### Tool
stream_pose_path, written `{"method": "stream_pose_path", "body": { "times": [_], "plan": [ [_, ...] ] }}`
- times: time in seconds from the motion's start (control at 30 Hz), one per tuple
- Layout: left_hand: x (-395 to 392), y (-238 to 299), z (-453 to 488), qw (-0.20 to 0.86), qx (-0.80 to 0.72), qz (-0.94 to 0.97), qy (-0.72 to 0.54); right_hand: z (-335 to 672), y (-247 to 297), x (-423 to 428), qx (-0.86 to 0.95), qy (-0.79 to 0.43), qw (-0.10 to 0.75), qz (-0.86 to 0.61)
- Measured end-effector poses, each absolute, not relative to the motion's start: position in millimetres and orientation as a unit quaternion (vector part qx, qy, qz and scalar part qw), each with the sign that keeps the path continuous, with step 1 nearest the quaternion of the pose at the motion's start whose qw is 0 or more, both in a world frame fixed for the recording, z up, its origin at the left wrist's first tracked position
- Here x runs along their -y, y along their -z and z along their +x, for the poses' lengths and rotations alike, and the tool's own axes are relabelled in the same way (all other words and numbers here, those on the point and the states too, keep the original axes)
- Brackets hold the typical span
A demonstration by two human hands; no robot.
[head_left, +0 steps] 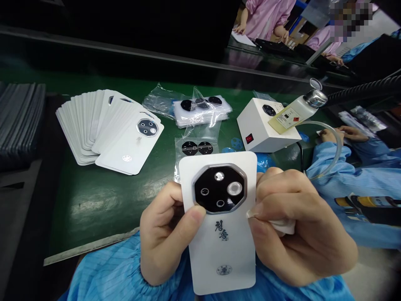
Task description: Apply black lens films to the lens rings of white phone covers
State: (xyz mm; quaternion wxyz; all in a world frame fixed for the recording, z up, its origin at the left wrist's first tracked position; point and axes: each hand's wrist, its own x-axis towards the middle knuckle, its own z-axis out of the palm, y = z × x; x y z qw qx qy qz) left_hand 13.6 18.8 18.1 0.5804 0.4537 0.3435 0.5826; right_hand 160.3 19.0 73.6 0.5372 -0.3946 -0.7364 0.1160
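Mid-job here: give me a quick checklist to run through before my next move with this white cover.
1. Grip on the back cover by left hand and right hand: ok.
2. Thumbs off the lenses of the camera plate: ok.
3. The white cloth tucked under the right thumb: ok.
4. Lenses free of smudges: cannot tell.
5. The fanned stack of covers apart from the hands: ok.
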Motion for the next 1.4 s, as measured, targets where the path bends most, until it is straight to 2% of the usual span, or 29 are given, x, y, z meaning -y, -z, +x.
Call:
{"method": "stream_pose_path", "body": {
  "times": [0.13,0.4,0.57,0.87,1.07,1.23,1.4],
  "plan": [
    [-19,-17,13,0.587,-0.340,0.449,-0.582,162,-75,-19,0.750,-0.112,0.519,-0.394],
    [-14,-23,19,0.535,-0.397,0.455,-0.591,165,-77,-19,0.814,-0.040,0.387,-0.431],
    [-10,-24,21,0.435,-0.428,0.524,-0.594,161,-71,-20,0.806,-0.001,0.378,-0.455],
    [-16,-16,19,0.255,-0.432,0.657,-0.562,154,-63,-22,0.786,-0.005,0.401,-0.471],
    [-19,-17,18,0.200,-0.431,0.679,-0.560,154,-62,-23,0.800,-0.020,0.380,-0.465],
    [-20,-17,15,0.239,-0.416,0.673,-0.563,154,-63,-22,0.802,-0.004,0.364,-0.473],
    [-15,-22,15,0.415,-0.441,0.548,-0.577,157,-68,-19,0.798,-0.009,0.391,-0.457]
  ]
}}
